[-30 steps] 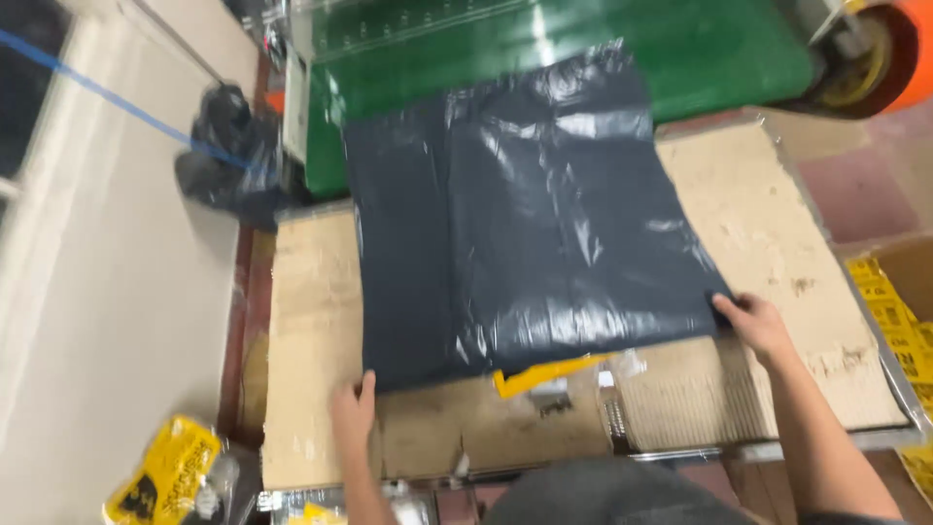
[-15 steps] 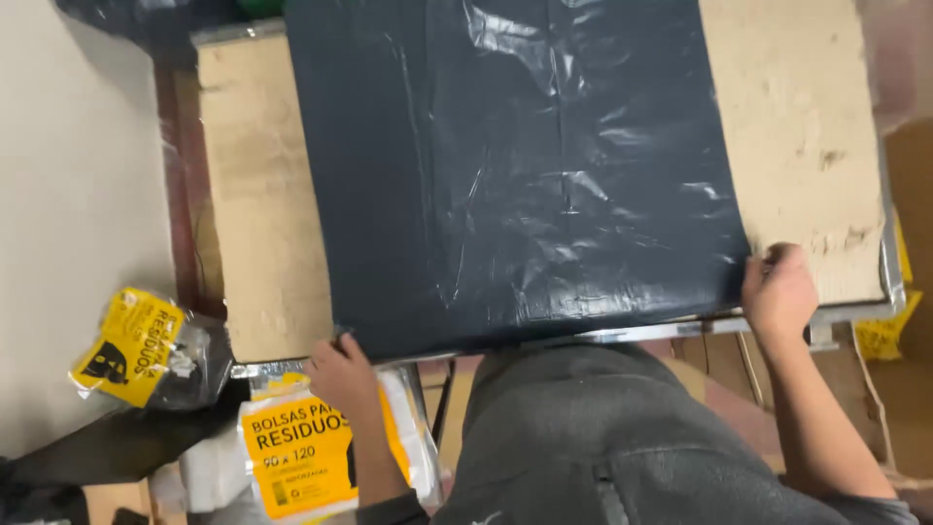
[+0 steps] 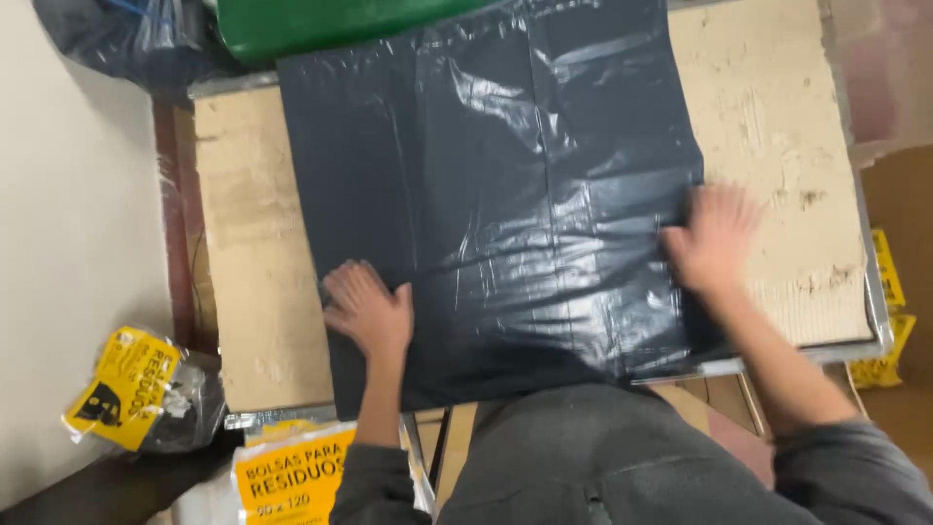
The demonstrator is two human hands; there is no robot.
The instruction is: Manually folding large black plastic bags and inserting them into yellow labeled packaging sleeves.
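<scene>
A large dark grey plastic bag [image 3: 496, 185] lies spread flat on a worn cardboard-covered table [image 3: 248, 272]. My left hand [image 3: 369, 309] rests palm down on the bag's left part near its near edge, fingers apart. My right hand [image 3: 711, 238] presses flat on the bag's right edge, fingers spread and blurred by motion. Neither hand holds anything.
A green machine surface [image 3: 321, 19] borders the table's far side. Yellow-labelled packs of bags [image 3: 131, 389] lie on the floor at the left, and another yellow-labelled pack [image 3: 292, 476] sits under the table's near edge. A cardboard box [image 3: 899, 292] with yellow packs stands at the right.
Both hands left the bag's near corners and moved up onto its surface, now lying flat on it. The view shifted so the green surface shows again at the top.
</scene>
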